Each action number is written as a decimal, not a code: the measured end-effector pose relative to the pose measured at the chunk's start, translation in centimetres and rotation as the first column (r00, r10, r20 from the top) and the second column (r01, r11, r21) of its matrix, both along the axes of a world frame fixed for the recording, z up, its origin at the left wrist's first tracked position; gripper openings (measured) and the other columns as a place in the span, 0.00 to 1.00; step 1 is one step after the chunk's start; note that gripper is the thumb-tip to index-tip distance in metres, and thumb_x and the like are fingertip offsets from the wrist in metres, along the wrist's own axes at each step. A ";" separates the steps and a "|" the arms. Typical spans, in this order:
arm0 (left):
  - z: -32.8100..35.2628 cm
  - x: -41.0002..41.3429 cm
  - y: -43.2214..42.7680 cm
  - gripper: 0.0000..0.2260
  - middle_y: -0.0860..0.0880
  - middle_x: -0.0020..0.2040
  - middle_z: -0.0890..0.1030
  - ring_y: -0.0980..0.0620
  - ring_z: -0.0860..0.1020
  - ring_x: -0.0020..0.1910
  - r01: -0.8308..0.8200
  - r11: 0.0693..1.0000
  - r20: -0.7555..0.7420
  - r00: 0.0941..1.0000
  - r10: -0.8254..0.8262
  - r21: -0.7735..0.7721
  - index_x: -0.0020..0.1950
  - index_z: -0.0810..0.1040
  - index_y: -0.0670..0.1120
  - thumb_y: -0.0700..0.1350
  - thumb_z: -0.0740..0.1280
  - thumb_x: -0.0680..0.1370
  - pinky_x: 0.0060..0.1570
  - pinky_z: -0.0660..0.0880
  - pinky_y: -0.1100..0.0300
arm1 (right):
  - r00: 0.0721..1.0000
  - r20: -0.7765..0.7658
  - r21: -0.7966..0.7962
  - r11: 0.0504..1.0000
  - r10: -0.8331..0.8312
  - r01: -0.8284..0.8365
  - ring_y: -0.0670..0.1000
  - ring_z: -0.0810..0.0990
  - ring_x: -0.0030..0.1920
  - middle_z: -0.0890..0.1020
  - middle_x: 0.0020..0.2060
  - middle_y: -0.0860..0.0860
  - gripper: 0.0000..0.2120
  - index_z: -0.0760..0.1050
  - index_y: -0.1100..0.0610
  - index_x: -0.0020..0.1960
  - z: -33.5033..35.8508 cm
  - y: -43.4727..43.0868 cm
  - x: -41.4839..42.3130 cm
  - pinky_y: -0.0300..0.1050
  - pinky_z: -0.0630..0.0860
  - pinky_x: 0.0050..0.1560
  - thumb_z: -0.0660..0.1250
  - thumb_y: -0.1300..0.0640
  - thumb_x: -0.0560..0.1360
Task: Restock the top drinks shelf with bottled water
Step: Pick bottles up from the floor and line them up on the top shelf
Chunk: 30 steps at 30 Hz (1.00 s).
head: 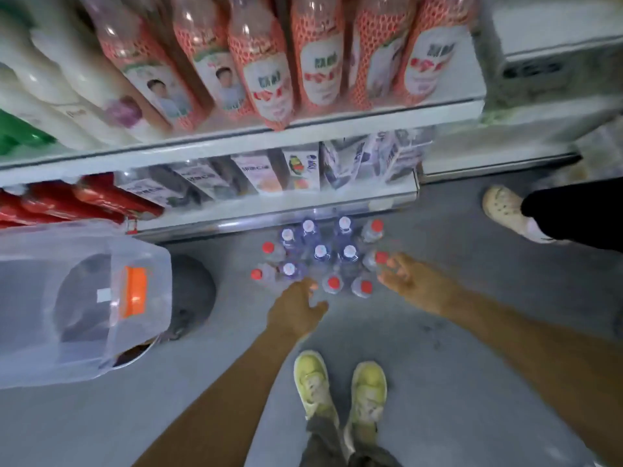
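Observation:
Several water bottles (322, 256) stand upright in a cluster on the grey floor at the foot of the shelving, some with red caps, some with white caps. My left hand (296, 310) hangs just short of the cluster's near-left side, fingers loosely bent, holding nothing. My right hand (409, 281) reaches in from the right, fingers spread and relaxed, fingertips beside a red-capped bottle (381, 257) at the cluster's right edge. Neither hand grips a bottle.
Shelves (236, 143) above hold pink-netted bottles, white bottles and drink cartons. A clear plastic bin with an orange latch (84, 298) sits on a stool at left. Another person's foot (509, 210) stands at right. My own shoes (340, 392) are below the bottles.

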<state>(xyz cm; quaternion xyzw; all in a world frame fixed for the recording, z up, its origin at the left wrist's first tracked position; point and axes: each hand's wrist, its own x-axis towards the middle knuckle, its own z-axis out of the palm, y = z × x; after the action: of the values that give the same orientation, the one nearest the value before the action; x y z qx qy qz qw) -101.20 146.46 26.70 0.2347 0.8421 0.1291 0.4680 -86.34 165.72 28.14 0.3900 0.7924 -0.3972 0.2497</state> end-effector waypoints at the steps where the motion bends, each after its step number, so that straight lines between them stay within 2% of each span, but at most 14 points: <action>1: -2.5 0.6 0.1 0.21 0.47 0.64 0.77 0.47 0.77 0.61 0.014 1.000 0.012 1.000 -0.014 -0.009 0.69 0.72 0.48 0.50 0.69 0.78 0.63 0.70 0.56 | 1.000 0.018 -0.010 1.000 0.006 -0.006 0.57 0.79 0.59 0.77 0.62 0.46 0.21 0.69 0.55 0.68 -2.6 -0.4 0.6 0.46 0.70 0.60 0.65 0.47 0.79; 3: -7.3 1.4 0.2 0.22 0.47 0.65 0.76 0.46 0.77 0.62 0.049 0.999 0.016 0.999 -0.049 -0.011 0.71 0.71 0.48 0.50 0.69 0.78 0.63 0.70 0.54 | 0.999 0.040 -0.045 0.999 0.003 -0.001 0.59 0.78 0.62 0.76 0.66 0.52 0.29 0.66 0.57 0.72 -8.3 -0.9 1.9 0.49 0.72 0.63 0.69 0.46 0.76; 5: -11.9 1.6 0.1 0.24 0.47 0.68 0.74 0.46 0.75 0.64 0.071 0.997 0.002 0.997 -0.071 -0.018 0.74 0.67 0.48 0.50 0.68 0.78 0.64 0.70 0.54 | 0.998 0.053 -0.062 0.998 -0.021 0.025 0.60 0.77 0.63 0.75 0.66 0.57 0.35 0.65 0.55 0.73 -13.5 -1.5 3.1 0.55 0.72 0.64 0.70 0.42 0.71; 6: -14.3 1.6 0.0 0.26 0.47 0.71 0.72 0.46 0.74 0.66 0.077 0.997 -0.002 0.997 -0.077 -0.028 0.76 0.65 0.48 0.50 0.68 0.79 0.65 0.69 0.54 | 0.998 0.067 -0.052 0.998 -0.021 0.025 0.60 0.76 0.64 0.74 0.66 0.58 0.37 0.63 0.54 0.75 -15.9 -1.7 3.5 0.54 0.72 0.64 0.72 0.44 0.71; 8: -18.9 1.6 -0.6 0.31 0.47 0.76 0.66 0.46 0.70 0.71 0.093 0.995 0.010 0.996 -0.092 -0.049 0.79 0.57 0.48 0.49 0.67 0.80 0.68 0.67 0.53 | 0.997 0.068 -0.044 0.998 -0.033 0.036 0.59 0.73 0.66 0.71 0.68 0.59 0.41 0.57 0.52 0.78 -19.6 -2.3 3.8 0.51 0.70 0.66 0.75 0.50 0.72; 11: -24.8 1.7 -1.2 0.38 0.47 0.80 0.57 0.47 0.62 0.77 0.112 0.992 0.026 0.993 -0.111 -0.050 0.81 0.49 0.47 0.49 0.69 0.79 0.72 0.62 0.53 | 0.984 0.006 -0.086 0.980 -0.177 0.177 0.57 0.68 0.71 0.66 0.72 0.57 0.50 0.52 0.50 0.80 -25.0 -3.2 3.8 0.49 0.66 0.70 0.80 0.55 0.67; 14: -29.1 1.5 -0.4 0.44 0.47 0.80 0.57 0.48 0.59 0.78 0.086 0.995 -0.022 0.996 -0.085 0.049 0.81 0.49 0.48 0.49 0.75 0.74 0.72 0.59 0.55 | 0.959 -0.093 -0.089 0.962 -0.267 0.259 0.54 0.66 0.73 0.64 0.74 0.54 0.56 0.52 0.52 0.80 -29.7 -4.2 3.4 0.47 0.63 0.73 0.83 0.57 0.62; 16: -31.3 1.5 0.5 0.46 0.48 0.78 0.63 0.48 0.63 0.76 0.052 0.990 -0.044 0.998 -0.046 0.132 0.80 0.55 0.50 0.47 0.79 0.69 0.70 0.61 0.58 | 0.925 -0.193 -0.088 0.945 -0.328 0.316 0.54 0.70 0.71 0.69 0.72 0.52 0.54 0.58 0.50 0.78 -32.2 -4.8 3.2 0.51 0.66 0.72 0.83 0.56 0.58; 17: -32.2 1.6 1.0 0.46 0.48 0.76 0.67 0.48 0.66 0.74 0.016 0.985 -0.043 0.999 -0.008 0.171 0.79 0.60 0.50 0.46 0.81 0.67 0.68 0.62 0.61 | 0.897 -0.252 -0.080 0.931 -0.363 0.355 0.55 0.74 0.67 0.74 0.68 0.51 0.50 0.63 0.47 0.75 -32.9 -5.1 3.1 0.54 0.70 0.69 0.82 0.54 0.58; 19: -33.5 1.8 1.8 0.40 0.51 0.69 0.76 0.50 0.74 0.67 -0.060 0.970 -0.043 0.997 0.072 0.234 0.74 0.69 0.52 0.46 0.82 0.65 0.60 0.66 0.65 | 0.863 -0.304 -0.024 0.909 -0.403 0.416 0.54 0.80 0.56 0.80 0.57 0.49 0.38 0.69 0.48 0.68 -33.4 -5.7 2.7 0.53 0.76 0.58 0.80 0.56 0.61; 21: -33.9 2.1 2.2 0.34 0.54 0.61 0.80 0.53 0.78 0.59 -0.076 0.958 -0.073 0.992 0.100 0.278 0.68 0.74 0.53 0.46 0.82 0.65 0.52 0.67 0.67 | 0.860 -0.314 0.028 0.902 -0.402 0.432 0.54 0.80 0.50 0.82 0.51 0.50 0.28 0.72 0.52 0.63 -33.1 -6.1 2.4 0.49 0.76 0.52 0.78 0.58 0.66; 24: -33.4 2.4 1.9 0.31 0.53 0.58 0.82 0.54 0.78 0.54 -0.077 0.948 -0.066 0.993 0.102 0.309 0.66 0.75 0.52 0.46 0.82 0.65 0.53 0.70 0.64 | 0.848 -0.345 0.041 0.896 -0.403 0.443 0.55 0.80 0.52 0.82 0.51 0.52 0.25 0.74 0.56 0.61 -32.3 -6.3 2.6 0.48 0.75 0.54 0.77 0.53 0.67; 27: -30.8 2.4 1.2 0.29 0.52 0.54 0.82 0.53 0.78 0.52 -0.176 0.948 0.057 0.984 0.166 0.267 0.63 0.77 0.48 0.43 0.82 0.64 0.55 0.73 0.62 | 0.868 -0.279 -0.016 0.905 -0.412 0.425 0.55 0.80 0.54 0.83 0.53 0.52 0.29 0.74 0.55 0.64 -30.2 -6.0 3.4 0.51 0.76 0.58 0.80 0.54 0.66; 30: -26.8 2.3 0.6 0.27 0.52 0.49 0.82 0.56 0.81 0.46 -0.324 0.925 0.258 0.928 0.270 0.199 0.62 0.78 0.44 0.36 0.81 0.64 0.44 0.73 0.73 | 0.882 -0.240 -0.075 0.913 -0.406 0.400 0.53 0.82 0.53 0.84 0.52 0.50 0.25 0.77 0.52 0.59 -26.6 -5.7 3.6 0.50 0.77 0.59 0.81 0.54 0.65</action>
<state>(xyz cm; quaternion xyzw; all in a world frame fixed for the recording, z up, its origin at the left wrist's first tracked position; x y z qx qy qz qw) -98.93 147.04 -0.15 0.1417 0.7876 0.3247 0.5041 -82.72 160.02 1.55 0.4899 0.7144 -0.4955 0.0641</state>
